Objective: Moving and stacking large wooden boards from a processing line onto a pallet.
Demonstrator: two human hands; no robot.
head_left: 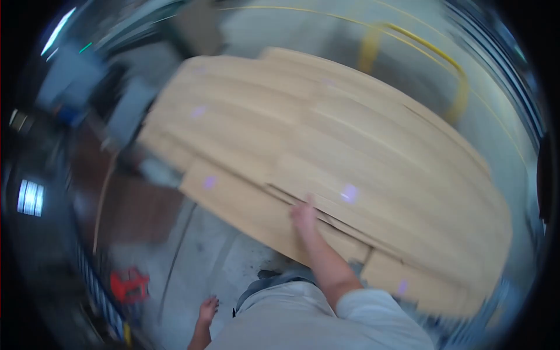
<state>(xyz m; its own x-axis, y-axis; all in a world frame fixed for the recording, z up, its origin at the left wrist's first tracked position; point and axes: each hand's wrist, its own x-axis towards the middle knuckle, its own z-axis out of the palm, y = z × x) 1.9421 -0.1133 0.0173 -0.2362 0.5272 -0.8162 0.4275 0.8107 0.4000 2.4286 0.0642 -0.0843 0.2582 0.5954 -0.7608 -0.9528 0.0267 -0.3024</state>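
A wide layer of pale wooden planks (373, 140) lies in front of me, with purple marks on several of them. Along its near side, a wooden plank (233, 195) sits apart from the rest by a dark, narrow gap. My right hand (303, 216) reaches over this plank and is closed at its far edge, by the gap; motion blurs the fingers, and one seems to point forward. Low beside my body hangs my left hand (208, 309), its fingers loosely bent and apart, with nothing seen in it.
A yellow tubular rail (434, 49) stands on the grey floor beyond the planks. To the left are a reddish-brown panel (140, 204) and a red object (129, 284) on the floor. Another short plank end (431, 286) lies at the near right.
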